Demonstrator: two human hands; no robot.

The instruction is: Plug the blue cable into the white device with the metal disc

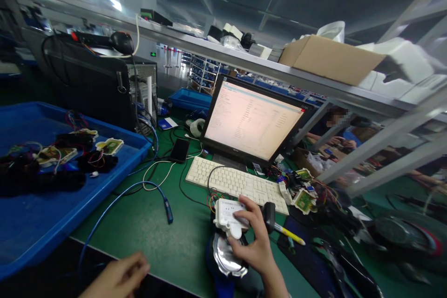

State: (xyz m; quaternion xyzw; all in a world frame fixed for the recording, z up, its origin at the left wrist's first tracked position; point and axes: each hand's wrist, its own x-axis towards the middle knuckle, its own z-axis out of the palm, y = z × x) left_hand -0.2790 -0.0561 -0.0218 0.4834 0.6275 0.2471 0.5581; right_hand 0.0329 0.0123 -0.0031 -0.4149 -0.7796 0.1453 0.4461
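Note:
My right hand (254, 237) has its thumb and fingers closed on a white plastic module (228, 216) with printed text and coloured wires at its top. Directly below the module is a round silvery part (226, 256) in a dark and blue body, near the front edge of the green table. At the lower left, my left hand (122, 274) is by the table's front edge, blurred, with its fingers curled; whether it holds anything is hidden. A blue cable with a dark connector (168, 210) lies on the table between the left hand and the keyboard (237, 181).
A blue tray (115, 181) with wired circuit parts fills the left. A monitor (251, 121), phone (179, 150) and tape roll (197, 127) are behind. Circuit boards (305, 201) and a yellow pen (291, 234) lie right. A shelf holds a cardboard box (331, 60). Another person is at far right.

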